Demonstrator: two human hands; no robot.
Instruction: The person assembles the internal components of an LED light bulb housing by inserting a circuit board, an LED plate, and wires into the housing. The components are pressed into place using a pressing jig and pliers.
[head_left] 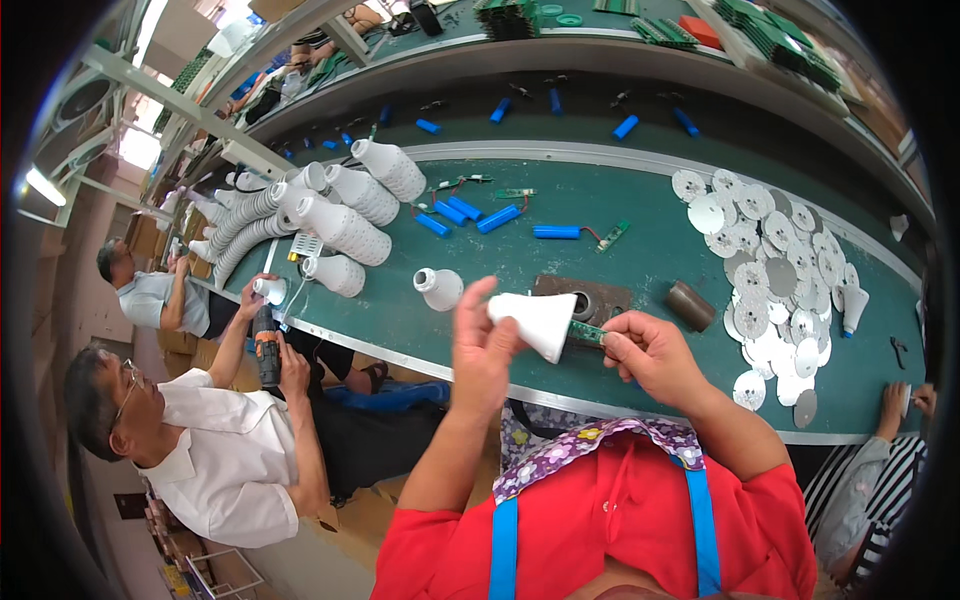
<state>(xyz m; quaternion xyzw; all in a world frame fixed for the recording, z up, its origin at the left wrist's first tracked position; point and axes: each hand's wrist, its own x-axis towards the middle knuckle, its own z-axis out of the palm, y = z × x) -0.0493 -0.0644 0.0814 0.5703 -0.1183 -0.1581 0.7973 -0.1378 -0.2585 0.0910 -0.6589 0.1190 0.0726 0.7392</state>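
Observation:
My left hand grips a white cone-shaped lamp housing, its wide mouth turned to the right. Between the fingers of my right hand is a narrow green circuit board, its far end at the housing's mouth; how deep it reaches inside is hidden. Something blue shows beneath my right fingers, too covered to identify. Just behind the housing lies a dark metal block with a round socket. Another white housing rests on the green table left of my hands.
Blue battery cells wired to small boards lie beyond my hands. White housings are stacked at left. A dark metal cylinder, piled round discs and pliers lie rightward. A co-worker at left holds a power drill.

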